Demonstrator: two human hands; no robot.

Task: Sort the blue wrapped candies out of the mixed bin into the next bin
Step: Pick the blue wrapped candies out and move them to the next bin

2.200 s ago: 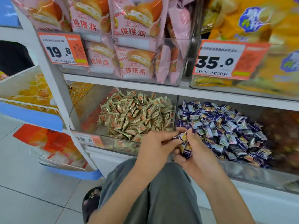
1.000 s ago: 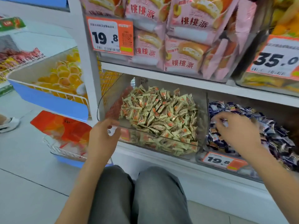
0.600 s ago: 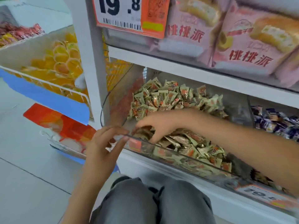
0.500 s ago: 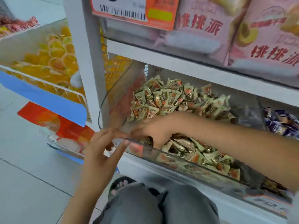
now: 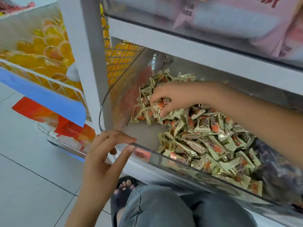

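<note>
A big white shelf (image 5: 188,51) stood in front of the person. On its lower level sat a clear plastic bin (image 5: 164,157), and this was the mixed bin. It held a big pile of pale green candies (image 5: 205,136) with orange and dark marks on their wrappers. A bare patch of the bin floor showed near the front left corner. At the far right side of the bin there was a dark, blurry patch behind the clear wall, but it was too fuzzy to tell what it was. No blue candy could be made out for sure anywhere in the bin.

Above, pink snack bags (image 5: 262,22) lay on the next level. To the left, a wire basket (image 5: 49,79) held yellow packs, with a blue strip (image 5: 41,97) along its front. The floor was made of light tiles.

The person crouched low in gray pants (image 5: 180,208), with toes in a dark sandal (image 5: 124,189) showing.

The right hand (image 5: 172,95) reached into the pile near the back left of the bin. Its fingers were curled down and pinched a pale green candy.

The left hand (image 5: 105,154) rested on the front rim of the bin at its left corner. Its fingers were straight and spread, touching the rim and holding nothing.
</note>
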